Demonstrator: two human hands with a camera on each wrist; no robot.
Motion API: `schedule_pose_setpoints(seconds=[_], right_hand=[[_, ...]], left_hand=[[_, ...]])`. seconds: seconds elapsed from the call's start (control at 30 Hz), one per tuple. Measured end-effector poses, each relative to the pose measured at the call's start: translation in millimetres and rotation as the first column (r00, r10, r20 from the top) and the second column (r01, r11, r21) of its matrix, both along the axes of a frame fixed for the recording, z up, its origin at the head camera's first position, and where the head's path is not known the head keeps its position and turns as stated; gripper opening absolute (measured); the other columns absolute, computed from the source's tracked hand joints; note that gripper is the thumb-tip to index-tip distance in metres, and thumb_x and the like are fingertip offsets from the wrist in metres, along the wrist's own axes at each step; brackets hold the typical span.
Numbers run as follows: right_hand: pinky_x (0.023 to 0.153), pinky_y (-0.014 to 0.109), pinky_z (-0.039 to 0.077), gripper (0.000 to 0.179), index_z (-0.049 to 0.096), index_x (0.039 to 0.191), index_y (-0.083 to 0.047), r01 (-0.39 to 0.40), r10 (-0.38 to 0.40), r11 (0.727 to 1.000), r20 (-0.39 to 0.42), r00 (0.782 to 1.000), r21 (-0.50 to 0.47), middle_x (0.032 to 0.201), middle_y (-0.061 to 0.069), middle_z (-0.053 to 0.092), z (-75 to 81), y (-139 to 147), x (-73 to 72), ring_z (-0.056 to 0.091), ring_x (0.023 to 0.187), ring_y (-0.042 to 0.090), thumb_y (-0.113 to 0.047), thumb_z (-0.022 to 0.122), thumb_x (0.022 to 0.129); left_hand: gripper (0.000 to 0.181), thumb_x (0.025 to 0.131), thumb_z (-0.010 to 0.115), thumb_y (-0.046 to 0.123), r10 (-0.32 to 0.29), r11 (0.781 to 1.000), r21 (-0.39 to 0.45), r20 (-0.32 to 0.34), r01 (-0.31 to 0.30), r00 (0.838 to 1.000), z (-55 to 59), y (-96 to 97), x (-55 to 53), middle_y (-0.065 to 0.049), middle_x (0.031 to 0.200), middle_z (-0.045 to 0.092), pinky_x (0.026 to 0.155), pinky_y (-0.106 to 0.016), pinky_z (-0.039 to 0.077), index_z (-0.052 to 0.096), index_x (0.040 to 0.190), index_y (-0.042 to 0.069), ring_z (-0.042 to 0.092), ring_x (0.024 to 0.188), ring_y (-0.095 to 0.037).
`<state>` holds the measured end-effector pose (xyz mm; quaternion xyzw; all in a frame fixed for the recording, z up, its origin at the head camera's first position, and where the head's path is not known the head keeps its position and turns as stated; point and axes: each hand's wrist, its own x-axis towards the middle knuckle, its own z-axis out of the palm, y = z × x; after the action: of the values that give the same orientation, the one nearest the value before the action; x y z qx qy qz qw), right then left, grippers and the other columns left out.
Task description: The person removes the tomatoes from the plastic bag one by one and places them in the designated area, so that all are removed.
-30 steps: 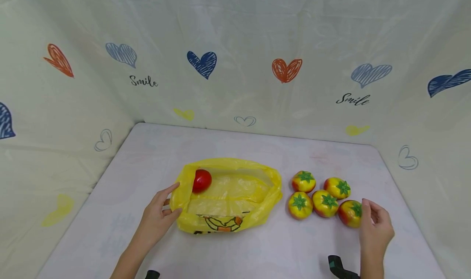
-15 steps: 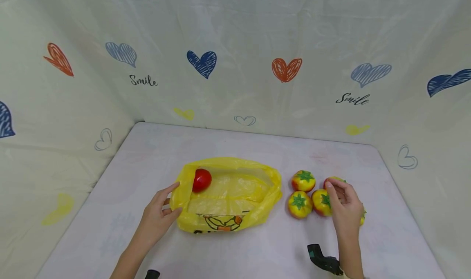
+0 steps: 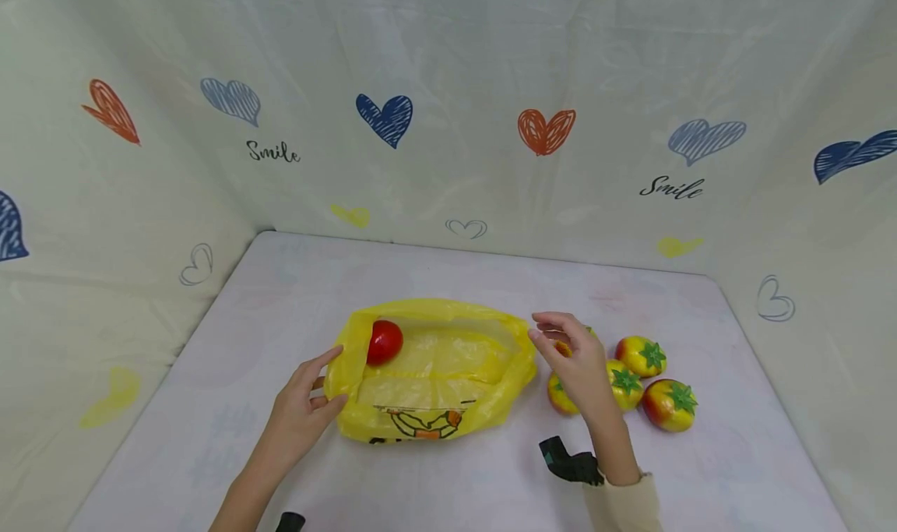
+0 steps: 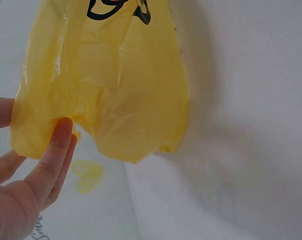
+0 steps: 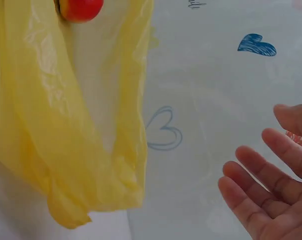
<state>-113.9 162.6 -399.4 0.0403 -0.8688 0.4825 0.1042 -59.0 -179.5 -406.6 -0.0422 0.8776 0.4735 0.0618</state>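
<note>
A yellow plastic bag (image 3: 420, 384) lies on its side with a wide mouth and a printed cartoon on its near face. Inside its left end is a round red fruit (image 3: 385, 343). My left hand (image 3: 304, 399) holds the bag's left end, fingers and thumb spread about its rim; the left wrist view shows fingers (image 4: 58, 155) on both sides of the plastic. At the bag's right end is my right hand (image 3: 575, 357), its fingers loosely bent and nothing in them. It partly covers some of several red-and-yellow fruits (image 3: 670, 405) with green star-shaped tops.
The fruits sit together on the white table (image 3: 448, 493), right of the bag. A pale cloth (image 3: 462, 72) printed with hearts hangs behind the table. A black wrist mount (image 3: 571, 463) sticks out beside my right wrist, above a beige sleeve (image 3: 624, 505).
My right hand has moved left across the fruits, from the rightmost one to the bag's right end. The left hand, the bag and the fruits have stayed in place.
</note>
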Motion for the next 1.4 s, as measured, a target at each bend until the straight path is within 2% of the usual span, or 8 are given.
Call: schedule_pose_setpoints(seconds=[0.07, 0.13, 0.33, 0.6, 0.77, 0.97, 1.27, 1.4], right_hand=[[0.093, 0.042, 0.051, 0.033, 0.061, 0.116, -0.008, -0.086, 0.085, 0.996, 0.034, 0.996, 0.033, 0.115, 0.009, 0.062, 0.8, -5.9, -6.4, 0.060, 0.103, 0.022, -0.024, 0.064, 0.087], [0.094, 0.046, 0.049, 0.035, 0.061, 0.117, -0.008, -0.164, 0.161, 0.985, 0.068, 0.985, 0.046, 0.117, 0.010, 0.061, 1.1, -12.1, -11.9, 0.059, 0.106, 0.025, -0.025, 0.065, 0.087], [0.096, 0.045, 0.048, 0.035, 0.060, 0.119, -0.007, -0.342, 0.338, 0.940, 0.108, 0.935, 0.017, 0.120, 0.012, 0.061, -0.4, -30.6, -24.6, 0.058, 0.108, 0.028, -0.022, 0.064, 0.087], [0.097, 0.044, 0.047, 0.032, 0.062, 0.117, -0.007, -0.491, 0.485, 0.871, 0.130, 0.865, 0.012, 0.118, 0.009, 0.062, -7.4, -58.0, -36.5, 0.058, 0.109, 0.030, -0.015, 0.065, 0.086], [0.097, 0.041, 0.048, 0.031, 0.063, 0.117, -0.009, -0.576, 0.568, 0.817, 0.130, 0.813, 0.033, 0.118, 0.006, 0.064, -13.8, -75.0, -42.6, 0.058, 0.110, 0.023, -0.014, 0.065, 0.087], [0.099, 0.040, 0.046, 0.031, 0.063, 0.118, -0.008, -0.671, 0.657, 0.740, 0.158, 0.737, 0.055, 0.121, 0.005, 0.063, -20.6, -94.3, -49.4, 0.056, 0.114, 0.024, -0.014, 0.063, 0.087], [0.109, 0.035, 0.037, 0.036, 0.061, 0.122, -0.010, -0.771, 0.742, 0.611, 0.210, 0.637, 0.181, 0.134, 0.006, 0.054, -30.5, -121.2, -61.5, 0.044, 0.129, 0.019, -0.021, 0.064, 0.088], [0.111, 0.034, 0.033, 0.036, 0.061, 0.121, -0.010, -0.789, 0.759, 0.558, 0.228, 0.610, 0.257, 0.136, 0.002, 0.052, -30.5, -131.0, -63.6, 0.041, 0.131, 0.018, -0.020, 0.064, 0.087]], left_hand=[[0.063, 0.086, 0.062, 0.004, -0.001, 1.000, 0.002, -0.001, 0.001, 1.000, 0.1, 0.0, -0.3, -0.018, 0.138, 0.038, 0.083, -0.030, 0.055, 0.035, 0.142, 0.012, 0.052, 0.112, -0.031], [0.063, 0.086, 0.062, 0.004, 0.000, 1.000, 0.003, -0.001, 0.000, 1.000, 0.1, 0.1, -0.5, -0.018, 0.138, 0.038, 0.083, -0.030, 0.055, 0.035, 0.142, 0.012, 0.052, 0.112, -0.031], [0.063, 0.085, 0.062, 0.003, 0.005, 1.000, 0.008, 0.000, -0.005, 1.000, 0.3, 0.5, -1.1, -0.018, 0.137, 0.039, 0.082, -0.030, 0.056, 0.036, 0.142, 0.011, 0.052, 0.111, -0.031], [0.063, 0.085, 0.062, 0.002, 0.007, 1.000, 0.009, -0.001, -0.007, 1.000, 1.3, 0.9, -1.1, -0.019, 0.137, 0.039, 0.082, -0.029, 0.056, 0.036, 0.142, 0.011, 0.053, 0.110, -0.031], [0.063, 0.085, 0.062, 0.002, 0.007, 1.000, 0.001, -0.005, -0.007, 1.000, 1.5, 0.8, -0.8, -0.019, 0.137, 0.039, 0.081, -0.029, 0.056, 0.036, 0.141, 0.010, 0.053, 0.110, -0.031], [0.063, 0.085, 0.063, 0.003, 0.007, 1.000, -0.006, -0.009, -0.007, 1.000, 0.9, 0.5, -0.6, -0.019, 0.136, 0.040, 0.081, -0.030, 0.056, 0.036, 0.141, 0.011, 0.053, 0.110, -0.031], [0.063, 0.085, 0.063, 0.003, 0.004, 1.000, 0.004, 0.003, -0.004, 1.000, 0.0, 0.5, -0.4, -0.018, 0.137, 0.039, 0.083, -0.029, 0.055, 0.036, 0.142, 0.011, 0.051, 0.111, -0.030], [0.063, 0.085, 0.063, 0.003, 0.001, 1.000, 0.012, 0.000, -0.001, 1.000, -1.7, 0.0, -0.2, -0.017, 0.137, 0.039, 0.082, -0.029, 0.056, 0.036, 0.142, 0.012, 0.052, 0.110, -0.029]])
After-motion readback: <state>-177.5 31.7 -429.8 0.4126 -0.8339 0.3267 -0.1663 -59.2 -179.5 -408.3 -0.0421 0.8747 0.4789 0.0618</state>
